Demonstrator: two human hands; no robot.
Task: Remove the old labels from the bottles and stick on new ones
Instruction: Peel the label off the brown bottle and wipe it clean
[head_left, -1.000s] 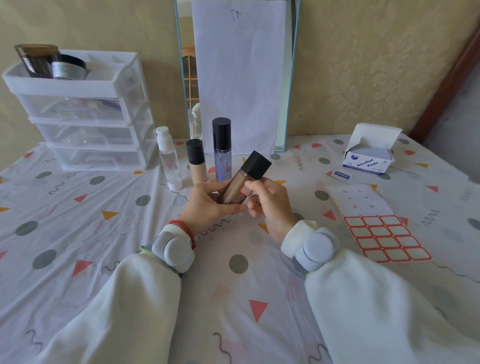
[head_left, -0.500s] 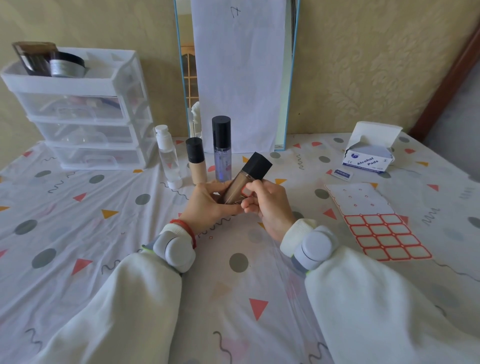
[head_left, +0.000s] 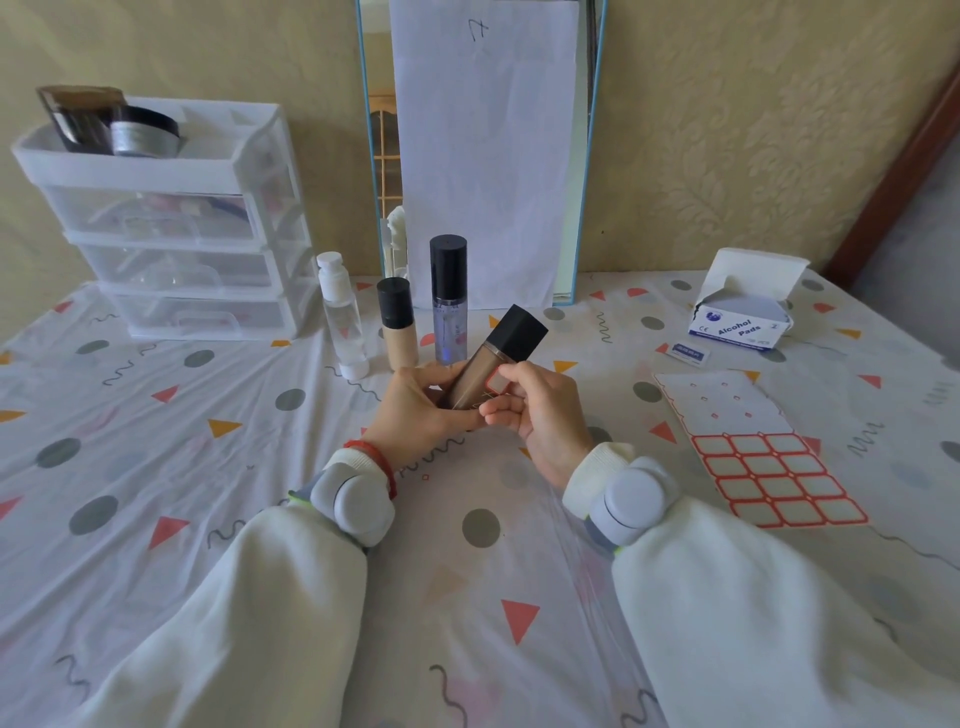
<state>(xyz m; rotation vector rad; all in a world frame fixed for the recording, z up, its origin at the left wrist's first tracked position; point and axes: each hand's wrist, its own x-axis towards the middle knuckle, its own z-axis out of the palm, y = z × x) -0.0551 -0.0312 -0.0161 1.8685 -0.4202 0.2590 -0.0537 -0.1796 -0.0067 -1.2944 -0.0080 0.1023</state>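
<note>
1. The left hand (head_left: 423, 410) was closed around the lower body of a tan bottle (head_left: 478, 376), which it held above the counter (head_left: 260, 467) near the middle of the view.
2. The bottle was tilted, with its square black cap (head_left: 519, 333) pointing toward 1 o'clock.
3. The right hand (head_left: 540, 415) was curled against the bottle's right side, with its fingertips (head_left: 506, 370) pinching a red-bordered label (head_left: 497, 383) that lay on the bottle's face. I could not tell whether the label was fully stuck down.
4. At 12 o'clock from the hands, three other bottles stood upright in a row: a clear bottle with a white cap (head_left: 343, 317), a beige bottle with a black cap (head_left: 397, 325) just beside it, and a taller lilac bottle with a black cap (head_left: 448, 299).
5. At 3 o'clock from the hands lay a sheet of red-bordered labels (head_left: 774, 478), its upper rows already stripped.
6. At 2 o'clock stood an open box of alcohol pads (head_left: 743, 312), with one small sachet (head_left: 687, 353) lying near it.
7. At 10 o'clock stood a clear drawer unit (head_left: 182, 234) with jars (head_left: 111, 127) on top.
8. Behind the bottles a mirror (head_left: 483, 156) leaned on the wall, with white paper covering it.
</note>
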